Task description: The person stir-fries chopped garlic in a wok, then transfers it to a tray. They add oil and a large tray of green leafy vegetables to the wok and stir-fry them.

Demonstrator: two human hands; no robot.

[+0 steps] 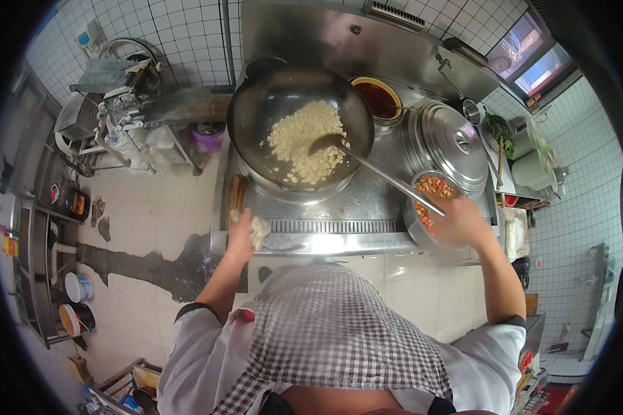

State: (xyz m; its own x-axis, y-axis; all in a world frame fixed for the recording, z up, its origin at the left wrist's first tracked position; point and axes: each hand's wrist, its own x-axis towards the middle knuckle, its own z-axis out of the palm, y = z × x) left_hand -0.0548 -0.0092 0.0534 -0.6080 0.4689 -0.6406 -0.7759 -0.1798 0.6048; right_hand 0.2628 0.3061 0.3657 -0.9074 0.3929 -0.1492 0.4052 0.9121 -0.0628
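A large dark wok holds a heap of pale diced food. The bowl of a long-handled metal ladle rests in that food, and its handle slants down over a steel pot of red and green diced vegetables. My right hand is over that pot's right side, blurred, near the handle end; its grip is unclear. My left hand is at the stove's front left edge, against a crumpled pale cloth, just below a bamboo wok brush. Whether its fingers close on the cloth is unclear.
Behind the wok's right side stands a yellow-rimmed container of dark red sauce. Large round steel lids lie to the right. Stacked plates and a bowl of green leaves are farther right. A floured machine stands at the left.
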